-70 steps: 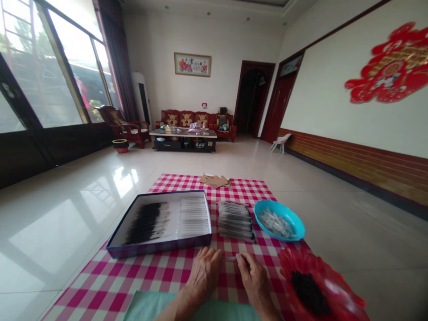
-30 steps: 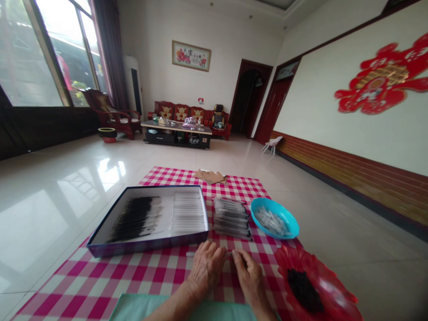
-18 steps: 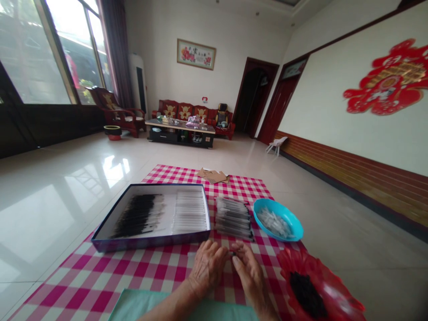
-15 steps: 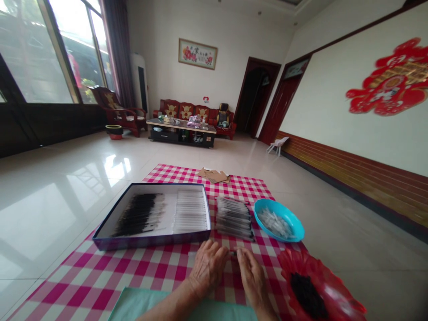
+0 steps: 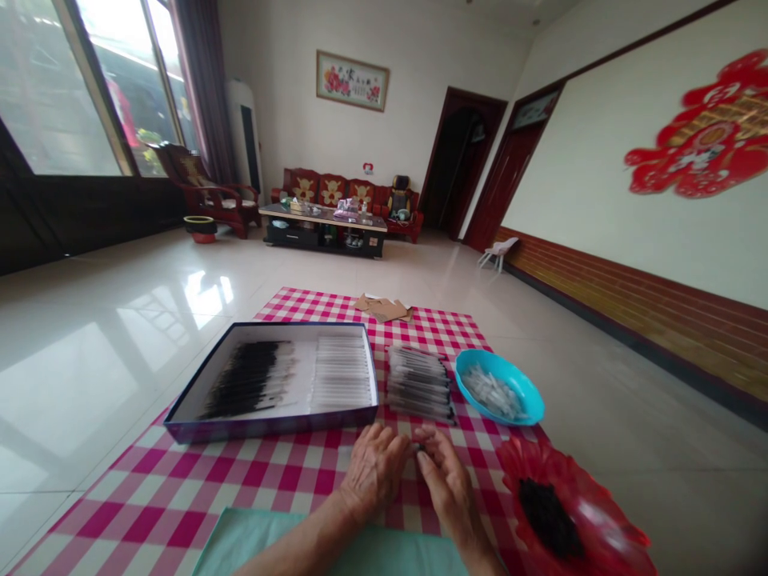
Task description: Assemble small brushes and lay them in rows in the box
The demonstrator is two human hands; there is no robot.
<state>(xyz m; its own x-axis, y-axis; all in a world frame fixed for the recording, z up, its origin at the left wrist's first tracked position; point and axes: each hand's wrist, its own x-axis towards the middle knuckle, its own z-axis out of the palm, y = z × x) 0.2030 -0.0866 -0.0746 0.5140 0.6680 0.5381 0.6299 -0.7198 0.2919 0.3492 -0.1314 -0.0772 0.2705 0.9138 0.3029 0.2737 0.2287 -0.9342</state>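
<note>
The left hand (image 5: 375, 472) and right hand (image 5: 447, 480) had just drawn together, fingers curled narrowly around a small dark tip (image 5: 416, 450) above the checked cloth (image 5: 288, 480); its long axis was hidden. A red dish (image 5: 600, 512) lay rightward; beyond stood a bundle of clear tubes (image 5: 418, 384), a blue bowl (image 5: 528, 400) and an open box (image 5: 270, 428).

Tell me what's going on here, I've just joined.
The left hand and right hand are together over a pink-and-white checked cloth, their fingertips at a small dark item too small to make out. Just ahead lies a stack of clear dark-ended tubes. To the left is an open box of black-tipped tubes in rows; to the right, a blue bowl of small clear pieces and a red dish of black fibres.
</note>
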